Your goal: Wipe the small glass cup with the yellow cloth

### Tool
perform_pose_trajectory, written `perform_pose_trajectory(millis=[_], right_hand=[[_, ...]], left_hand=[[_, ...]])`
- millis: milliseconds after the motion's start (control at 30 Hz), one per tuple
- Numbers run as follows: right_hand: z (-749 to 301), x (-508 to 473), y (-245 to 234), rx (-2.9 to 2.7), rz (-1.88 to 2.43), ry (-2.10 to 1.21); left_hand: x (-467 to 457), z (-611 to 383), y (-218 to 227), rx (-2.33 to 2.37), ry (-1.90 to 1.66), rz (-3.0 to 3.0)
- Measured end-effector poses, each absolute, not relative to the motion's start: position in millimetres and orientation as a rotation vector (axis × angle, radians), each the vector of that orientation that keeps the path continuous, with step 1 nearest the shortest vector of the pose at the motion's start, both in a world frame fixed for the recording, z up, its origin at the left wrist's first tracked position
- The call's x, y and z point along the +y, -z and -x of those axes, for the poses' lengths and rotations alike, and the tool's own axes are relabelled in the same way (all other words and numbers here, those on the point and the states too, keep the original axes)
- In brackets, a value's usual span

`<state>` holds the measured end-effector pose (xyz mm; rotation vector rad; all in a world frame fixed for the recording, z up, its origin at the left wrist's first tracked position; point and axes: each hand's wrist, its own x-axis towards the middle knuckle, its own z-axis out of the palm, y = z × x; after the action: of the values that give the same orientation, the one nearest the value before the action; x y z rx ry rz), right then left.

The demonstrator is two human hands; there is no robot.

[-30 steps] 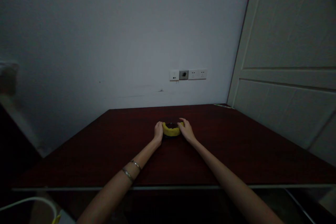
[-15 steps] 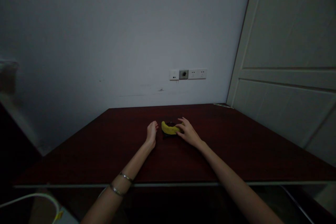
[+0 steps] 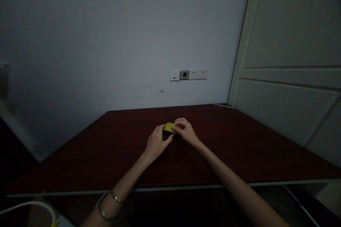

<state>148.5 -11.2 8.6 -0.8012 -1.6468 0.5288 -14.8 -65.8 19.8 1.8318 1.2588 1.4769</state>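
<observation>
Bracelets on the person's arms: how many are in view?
2: one silver-coloured, ring-shaped metal bracelet on the left forearm, nearer the left hand; a second silver-coloured bracelet farther up the same forearm.

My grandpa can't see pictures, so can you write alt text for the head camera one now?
A right hand holds a yellow thing above something black at a dark red table, with the left hand, thumb and fingers spread, close at its left. Behind is a pale wall with sockets; a pale panel stands at the right.
</observation>
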Motion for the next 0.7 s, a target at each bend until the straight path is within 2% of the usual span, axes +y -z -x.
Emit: perform_pose_trajectory(millis=[233, 400, 567, 700], right_hand=[[-140, -5, -18, -1.375, 0.837, -0.733], [-149, -6, -32, -1.312, 0.788, -0.881], [-156, -7, -42, -1.387, 0.727, -1.112], [-161, -1, -42, -1.42, 0.788, -1.088]], left_hand=[[-51, 10, -40, 1.171, -1.462, -1.924], [-32, 11, -55, 1.099, -1.527, -1.687], [-18, 3, -65, 0.985, -1.388, -1.372], [-4, 2, -64, 0.95, -1.33, -1.373]])
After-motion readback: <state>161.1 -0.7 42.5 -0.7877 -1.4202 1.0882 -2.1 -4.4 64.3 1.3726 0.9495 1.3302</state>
